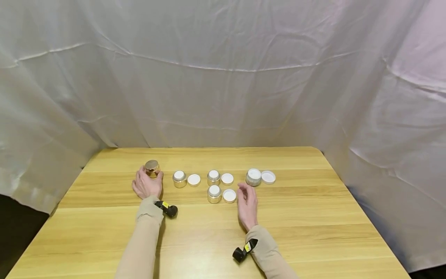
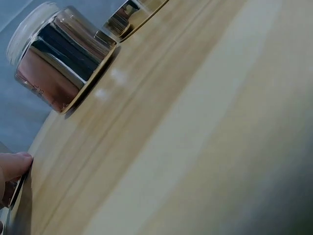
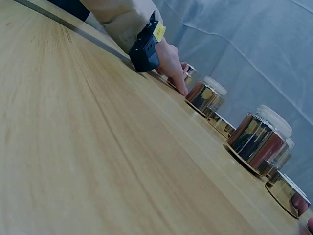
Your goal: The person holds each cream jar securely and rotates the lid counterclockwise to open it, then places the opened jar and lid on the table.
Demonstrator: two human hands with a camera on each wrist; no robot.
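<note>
two bare hands reach over a wooden table [image 1: 306, 228], seen from the wearer's head. the left hand [image 1: 147, 185] grasps a capped gold jar [image 1: 152, 167] at the far left of the row, thumb on its right side and fingers curving round its left; the jar stands upright on the table, its shiny lid on top. in the left wrist view only the thumb and a sliver of gold show at the edge.

the right hand [image 1: 247, 207] is released and holds nothing. its fingers are loosely bent, just beside the near lid [image 1: 229, 196], which lies with its white inside up; the near jar [image 1: 214, 195] stands uncapped to that lid's left.

between the hands, farther back, are a left uncapped jar [image 1: 179, 179] with its lid [image 1: 193, 179] on the right, then a middle uncapped jar [image 1: 213, 178], paired the same way with a white-lined lid [image 1: 227, 179]. beyond the right hand's fingertips stands a wider jar [image 1: 253, 178], uncapped, with a wider lid [image 1: 268, 177] beside it.
</note>
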